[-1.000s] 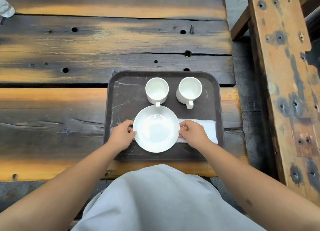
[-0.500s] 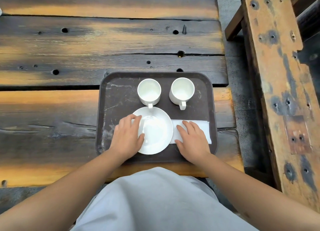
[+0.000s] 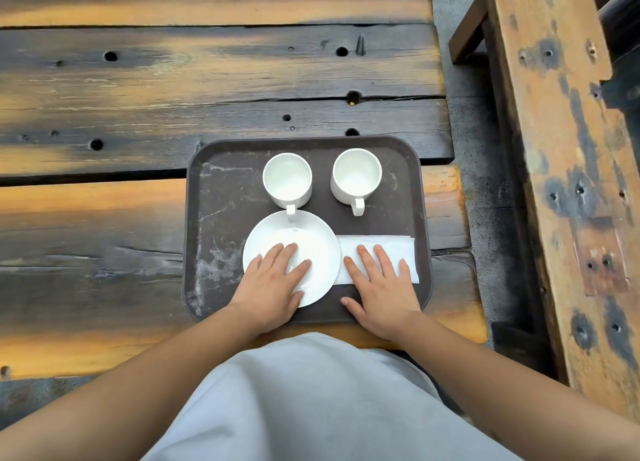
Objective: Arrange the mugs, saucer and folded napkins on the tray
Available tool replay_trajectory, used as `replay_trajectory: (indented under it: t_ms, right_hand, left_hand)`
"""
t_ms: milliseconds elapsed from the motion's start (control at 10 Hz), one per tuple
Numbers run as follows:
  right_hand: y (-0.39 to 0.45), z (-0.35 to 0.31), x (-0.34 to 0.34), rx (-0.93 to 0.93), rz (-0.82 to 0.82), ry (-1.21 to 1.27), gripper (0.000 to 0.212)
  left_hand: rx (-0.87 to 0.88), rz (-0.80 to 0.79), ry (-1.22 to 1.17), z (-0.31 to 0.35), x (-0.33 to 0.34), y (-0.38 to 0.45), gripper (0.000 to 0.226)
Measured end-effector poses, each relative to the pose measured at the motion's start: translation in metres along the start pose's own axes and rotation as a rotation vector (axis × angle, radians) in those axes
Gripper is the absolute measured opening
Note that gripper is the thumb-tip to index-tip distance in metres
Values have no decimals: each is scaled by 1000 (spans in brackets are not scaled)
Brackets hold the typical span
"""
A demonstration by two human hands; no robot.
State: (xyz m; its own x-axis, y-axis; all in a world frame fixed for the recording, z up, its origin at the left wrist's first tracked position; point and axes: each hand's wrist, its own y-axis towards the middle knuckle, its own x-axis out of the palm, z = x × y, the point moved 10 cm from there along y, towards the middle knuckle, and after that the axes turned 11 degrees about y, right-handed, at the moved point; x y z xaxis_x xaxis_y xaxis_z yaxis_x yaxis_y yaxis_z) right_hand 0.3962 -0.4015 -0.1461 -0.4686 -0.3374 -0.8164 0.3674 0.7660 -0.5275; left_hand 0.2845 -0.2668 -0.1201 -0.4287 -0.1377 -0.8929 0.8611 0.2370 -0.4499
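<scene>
Resting on a weathered plank tabletop (image 3: 138,90), a scuffed brown tray (image 3: 221,197) is seen; spread fingers (image 3: 277,256) are laid flat on saucer (image 3: 311,249) and napkin (image 3: 398,249).

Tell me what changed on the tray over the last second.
The left hand let go of the saucer's edge and now lies flat on it. The right hand left the saucer rim and spread flat on the napkin. Both mugs and the tray stayed put.
</scene>
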Motion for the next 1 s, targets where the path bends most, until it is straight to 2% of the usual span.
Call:
replay_trajectory:
  t_ms: [800,1000]
  right_hand:
    - [2,2,3,15,-32,-33,80]
    - [-2,-3,-16,76,23,76,85]
  left_hand:
    - [12,-72,38,4,1,1,64]
    - [9,-102,-18,0,-5,0,70]
